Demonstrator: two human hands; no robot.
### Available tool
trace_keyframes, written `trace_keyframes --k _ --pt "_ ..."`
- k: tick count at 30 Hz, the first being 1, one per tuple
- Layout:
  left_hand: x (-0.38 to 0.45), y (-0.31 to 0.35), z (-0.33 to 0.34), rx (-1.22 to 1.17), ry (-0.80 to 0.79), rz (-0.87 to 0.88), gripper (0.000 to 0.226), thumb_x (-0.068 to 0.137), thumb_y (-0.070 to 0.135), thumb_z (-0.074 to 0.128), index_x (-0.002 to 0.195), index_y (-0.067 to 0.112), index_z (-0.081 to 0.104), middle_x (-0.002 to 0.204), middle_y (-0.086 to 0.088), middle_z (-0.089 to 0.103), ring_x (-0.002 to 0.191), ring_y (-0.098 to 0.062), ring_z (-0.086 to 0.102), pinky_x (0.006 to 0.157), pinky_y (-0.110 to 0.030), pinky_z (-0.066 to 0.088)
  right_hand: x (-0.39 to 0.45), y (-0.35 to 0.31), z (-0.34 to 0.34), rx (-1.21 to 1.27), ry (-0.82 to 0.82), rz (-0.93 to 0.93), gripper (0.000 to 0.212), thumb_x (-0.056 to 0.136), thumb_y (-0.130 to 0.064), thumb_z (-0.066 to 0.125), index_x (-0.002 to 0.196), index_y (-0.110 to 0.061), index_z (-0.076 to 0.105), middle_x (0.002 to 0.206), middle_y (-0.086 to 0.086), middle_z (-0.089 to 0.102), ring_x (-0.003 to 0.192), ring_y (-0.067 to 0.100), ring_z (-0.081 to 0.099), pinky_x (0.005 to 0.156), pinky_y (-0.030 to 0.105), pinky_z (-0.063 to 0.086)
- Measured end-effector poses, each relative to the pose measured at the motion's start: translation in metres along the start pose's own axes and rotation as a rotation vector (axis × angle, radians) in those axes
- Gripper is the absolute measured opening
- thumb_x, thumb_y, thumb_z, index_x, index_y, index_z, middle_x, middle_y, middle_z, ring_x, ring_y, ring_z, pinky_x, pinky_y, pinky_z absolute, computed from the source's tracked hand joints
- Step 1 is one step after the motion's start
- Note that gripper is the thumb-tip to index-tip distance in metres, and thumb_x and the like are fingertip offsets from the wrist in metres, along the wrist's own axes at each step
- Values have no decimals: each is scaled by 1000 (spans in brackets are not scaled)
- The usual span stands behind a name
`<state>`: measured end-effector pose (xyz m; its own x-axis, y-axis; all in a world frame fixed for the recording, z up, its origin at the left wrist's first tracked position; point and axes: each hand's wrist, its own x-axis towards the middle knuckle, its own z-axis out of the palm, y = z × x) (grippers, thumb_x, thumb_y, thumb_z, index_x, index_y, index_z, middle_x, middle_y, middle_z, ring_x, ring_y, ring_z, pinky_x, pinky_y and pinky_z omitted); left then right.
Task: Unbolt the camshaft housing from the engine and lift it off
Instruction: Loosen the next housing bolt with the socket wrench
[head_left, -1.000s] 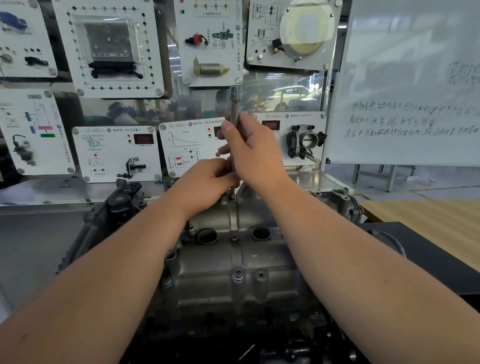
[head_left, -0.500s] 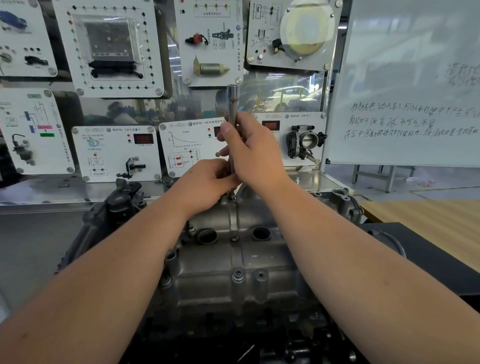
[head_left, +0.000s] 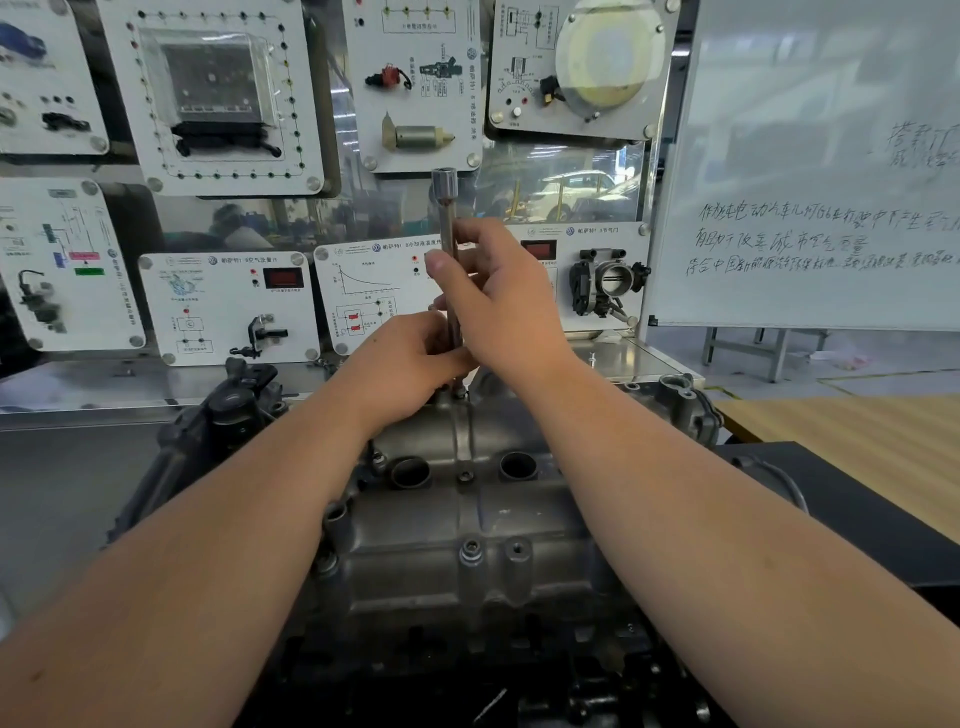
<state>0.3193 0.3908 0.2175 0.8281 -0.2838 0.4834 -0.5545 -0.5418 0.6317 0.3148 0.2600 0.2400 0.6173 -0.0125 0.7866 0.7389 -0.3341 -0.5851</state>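
The grey cast camshaft housing (head_left: 457, 525) lies on top of the engine in front of me, with two round holes and several bolt bosses on its top. A long chrome socket extension bar (head_left: 445, 208) stands upright on a bolt at the housing's far edge. My right hand (head_left: 501, 306) grips the bar's middle, thumb pointing up. My left hand (head_left: 410, 364) pinches the bar's lower end just above the housing. The bolt under the bar is hidden by my fingers.
Behind the engine stands a wall of white training panels (head_left: 228, 306), one carrying a throttle body (head_left: 608, 280). A whiteboard (head_left: 810, 171) with handwriting is at the right. A wooden table top (head_left: 852, 431) and a black bench edge (head_left: 857, 499) lie to the right.
The bar and both hands stay almost where they were; my right-hand fingers have shifted slightly on the bar.
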Motion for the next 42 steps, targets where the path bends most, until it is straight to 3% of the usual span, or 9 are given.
trace_keyframes --k 3,6,8,11,14,19,26,33,42 --pt "1 0 2 -28 -5 -18 41 83 45 62 95 7 70 89 -17 74 89 -40 68 86 -58 52 3 1 1 -44 -1 6 11 102 -24 55 106 -17 63 92 -4 72 70 9 71 70 31 56" --pt "2 -4 2 -30 -2 -16 22 97 33 63 97 14 73 94 -13 76 93 -38 69 88 -58 53 5 0 2 -53 0 20 18 105 -21 48 90 -24 58 88 -10 71 68 7 70 65 28 52" --pt "3 -5 1 -9 8 -9 19 98 30 63 96 15 73 90 -10 76 90 -37 69 86 -57 53 5 1 2 -22 -11 25 11 104 -23 49 101 -22 60 88 -8 72 69 9 70 66 31 53" --pt "3 -6 1 -13 10 6 18 97 27 65 98 10 71 88 -13 75 89 -41 68 88 -60 53 2 1 2 24 0 37 29 99 -30 60 126 -21 55 90 -1 74 74 19 72 69 44 61" --pt "3 -6 1 -21 13 -9 25 96 31 67 98 6 69 90 -18 73 91 -43 67 89 -62 52 2 2 1 4 31 13 22 99 -28 61 118 -20 58 89 0 73 72 20 72 68 48 60" --pt "4 -6 2 -57 -15 -25 24 100 32 61 101 12 73 98 -14 75 98 -40 67 94 -59 51 4 4 1 -18 9 33 20 104 -25 49 105 -7 59 88 -8 71 70 9 71 64 37 57" --pt "3 -6 2 -25 15 2 23 97 31 67 99 8 70 90 -17 74 90 -42 67 88 -61 52 3 3 1 10 36 32 23 98 -30 62 120 -24 56 91 -1 74 74 16 72 70 47 60" --pt "1 -3 2 -46 0 -27 26 101 33 60 99 12 75 95 -11 77 93 -34 70 92 -55 53 2 -1 0 33 -11 34 17 104 -22 49 110 -9 60 84 -5 70 67 14 70 68 37 59" --pt "3 -4 1 -25 17 -21 32 96 33 67 100 2 68 92 -19 74 90 -41 68 88 -59 53 1 0 0 5 76 18 26 95 -24 69 115 -29 54 89 -5 71 72 11 71 71 39 60"
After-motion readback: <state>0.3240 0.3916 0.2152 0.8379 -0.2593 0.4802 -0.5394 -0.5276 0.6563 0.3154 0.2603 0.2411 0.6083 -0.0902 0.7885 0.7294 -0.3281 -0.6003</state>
